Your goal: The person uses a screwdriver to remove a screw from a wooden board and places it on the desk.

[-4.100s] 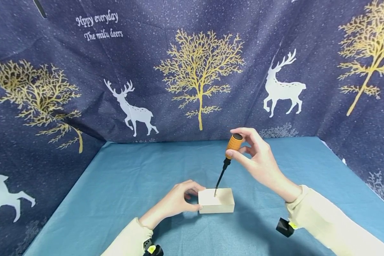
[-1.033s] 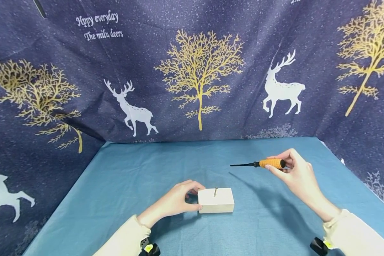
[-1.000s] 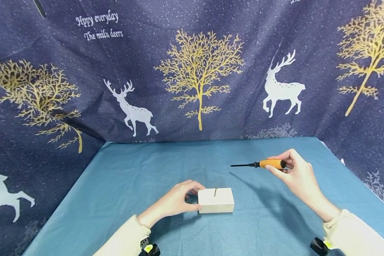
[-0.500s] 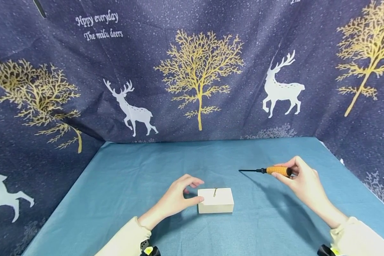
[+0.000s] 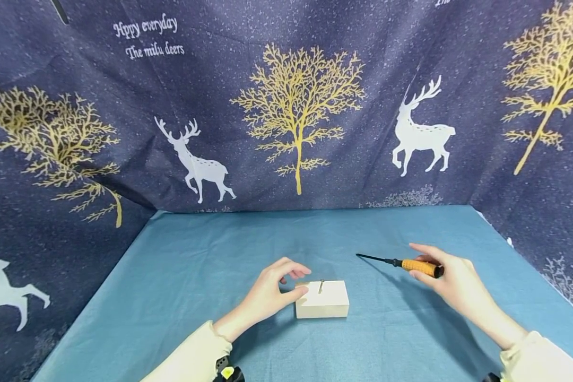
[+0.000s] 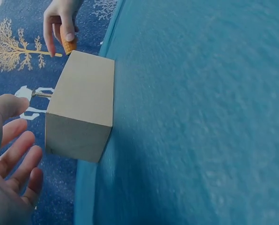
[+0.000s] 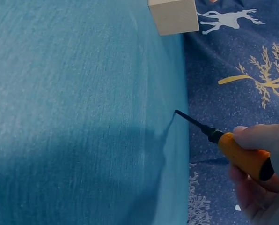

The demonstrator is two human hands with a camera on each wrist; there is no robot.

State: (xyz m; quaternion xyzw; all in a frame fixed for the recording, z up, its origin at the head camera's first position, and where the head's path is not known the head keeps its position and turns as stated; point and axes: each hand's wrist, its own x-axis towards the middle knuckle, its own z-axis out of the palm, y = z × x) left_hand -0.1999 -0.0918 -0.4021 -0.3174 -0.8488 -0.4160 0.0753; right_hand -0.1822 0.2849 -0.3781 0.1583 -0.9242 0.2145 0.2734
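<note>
A pale rectangular wooden block lies on the blue cloth, with a screw standing up out of its top, head free. Beside the block's left end is my left hand, fingers loosely bent and holding nothing; in the left wrist view its thumb points toward the screw, clear of the block's faces. Over to the right, my right hand holds a screwdriver by its orange handle, thumb on one side. The black shaft slopes down left, its tip right at the cloth in the right wrist view.
Blue cloth covers the table. Behind it hangs a dark blue curtain printed with white deer and golden trees. A small dark camera is strapped at each wrist, below the cream sleeves.
My right hand has taken the screwdriver off the screw, rightward and down toward the cloth, its shaft now nearly flat. My left hand has let go of the block and lifted slightly.
</note>
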